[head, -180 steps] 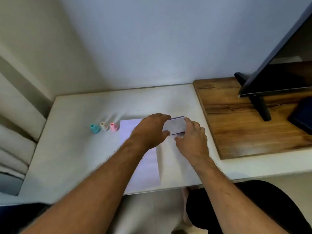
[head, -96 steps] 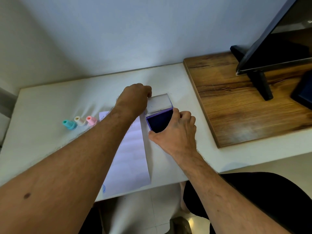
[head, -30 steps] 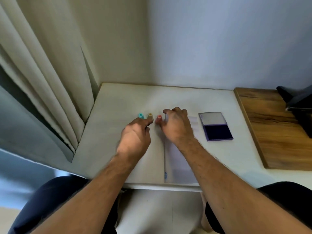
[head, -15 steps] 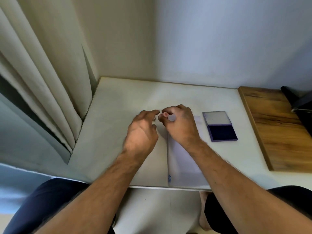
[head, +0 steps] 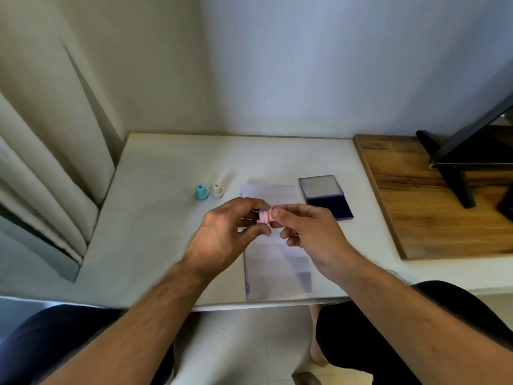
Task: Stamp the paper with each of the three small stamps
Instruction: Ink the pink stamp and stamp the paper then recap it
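Note:
Both hands hold the small pink stamp (head: 265, 217) above the paper (head: 277, 262). My left hand (head: 227, 234) pinches its left end and my right hand (head: 308, 232) pinches its right end; the stamp lies sideways between the fingertips. The teal stamp (head: 201, 192) and the cream stamp (head: 217, 190) stand upright side by side on the white table (head: 155, 223), left of the paper's far end. The ink pad (head: 326, 197) lies open to the right of the paper, lid flipped back, dark blue pad facing up.
A wooden board (head: 427, 207) covers the table's right part and carries a monitor stand (head: 455, 173). A curtain (head: 50, 168) hangs at the left. The wall stands right behind the table. The paper's near end reaches the table's front edge.
The pink stamp has been lifted off the table from beside the other two; both hands have pulled back toward me and now hold it together over the paper.

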